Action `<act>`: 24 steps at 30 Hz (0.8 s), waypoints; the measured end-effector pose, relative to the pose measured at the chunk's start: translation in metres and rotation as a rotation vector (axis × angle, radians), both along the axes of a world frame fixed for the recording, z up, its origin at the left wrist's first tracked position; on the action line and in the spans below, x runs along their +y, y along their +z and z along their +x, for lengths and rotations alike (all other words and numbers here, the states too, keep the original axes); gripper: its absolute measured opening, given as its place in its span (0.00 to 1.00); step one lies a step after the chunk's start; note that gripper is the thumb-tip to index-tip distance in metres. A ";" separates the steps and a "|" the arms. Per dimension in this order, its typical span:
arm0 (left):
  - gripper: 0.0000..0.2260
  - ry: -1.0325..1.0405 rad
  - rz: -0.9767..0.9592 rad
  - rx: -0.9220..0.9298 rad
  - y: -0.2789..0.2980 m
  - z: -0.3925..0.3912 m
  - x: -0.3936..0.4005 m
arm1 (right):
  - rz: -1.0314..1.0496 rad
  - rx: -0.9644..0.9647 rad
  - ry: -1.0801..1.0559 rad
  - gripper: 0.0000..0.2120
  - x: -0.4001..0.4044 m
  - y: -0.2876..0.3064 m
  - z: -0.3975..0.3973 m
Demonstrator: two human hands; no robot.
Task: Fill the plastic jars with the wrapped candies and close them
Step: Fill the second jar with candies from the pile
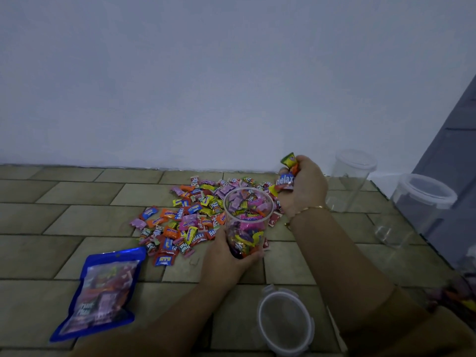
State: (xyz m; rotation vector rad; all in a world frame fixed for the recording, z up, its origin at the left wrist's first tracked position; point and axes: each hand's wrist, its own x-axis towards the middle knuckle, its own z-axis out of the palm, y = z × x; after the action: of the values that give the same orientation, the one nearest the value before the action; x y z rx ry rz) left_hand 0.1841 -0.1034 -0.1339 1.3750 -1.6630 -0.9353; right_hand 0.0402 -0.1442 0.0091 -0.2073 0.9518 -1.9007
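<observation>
Landmark: open jar (247,222), clear plastic, upright on the tiled floor (51,228), mouth up, no lid on. Roughly two-thirds full of wrapped candies, pink ones on top.

Left hand (226,256) grasps the open jar low down, fingers curled round its base on the near side.

Right hand (302,186) is up and to the right of the jar's rim, clenched round a handful of candies (288,173); a yellow-green wrapper sticks out the top of the fist and a blue "Relaxa" wrapper out the side. Thin bracelet (306,210) on that wrist.

Candy pile (185,217): loose wrapped candies spread on the floor left of and behind the jar, some touching its far side. Mixed orange, pink, yellow, red, blue wrappers.

Blue candy bag (100,292): flat on the floor, near-left of the jar, well clear of the pile's main mass; its top edge sits close to the pile's nearest pieces.

Lid (286,323): clear, round, with clip tabs, lying flat on the floor near-right of the jar, between the two forearms.

Two more jars right of the open jar, lids on: closer lidded jar (350,181) just beyond the right hand, looks empty. Farther lidded jar (417,210) further right, at the floor's edge, also looks empty.

Far right edge: blurry heap of colours, can't tell what it is.
</observation>
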 end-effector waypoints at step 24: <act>0.44 0.003 -0.010 0.006 0.003 -0.001 0.002 | -0.232 0.582 0.290 0.08 0.017 -0.013 0.024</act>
State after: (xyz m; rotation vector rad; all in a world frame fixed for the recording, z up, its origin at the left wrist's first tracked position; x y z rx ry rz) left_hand 0.1831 -0.1017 -0.1306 1.3668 -1.6584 -0.9268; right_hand 0.0640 -0.1268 -0.0042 -1.0233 1.0024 -1.6995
